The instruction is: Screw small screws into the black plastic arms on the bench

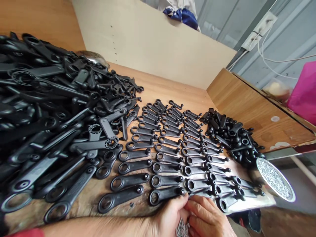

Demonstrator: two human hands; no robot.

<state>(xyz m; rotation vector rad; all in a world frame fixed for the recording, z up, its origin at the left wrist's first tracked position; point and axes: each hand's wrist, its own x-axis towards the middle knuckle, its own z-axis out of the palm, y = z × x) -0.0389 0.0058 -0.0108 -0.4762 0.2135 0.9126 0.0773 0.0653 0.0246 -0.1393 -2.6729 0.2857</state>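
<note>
Head view: between 5 and 6 o'clock, small metal pieces (pixel 182 229) are held in the cupped left hand (pixel 171 211); in the right hand (pixel 209 215), fingers bunched narrow, any hold cannot be told. Black handles (pixel 169 194) are laid in rows on the desk (pixel 158 85) from centre toward 5 o'clock.

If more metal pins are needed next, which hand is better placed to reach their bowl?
Probably the right hand: it is nearer the bowl, while the left hand cups a small heap of metal pins.
</note>
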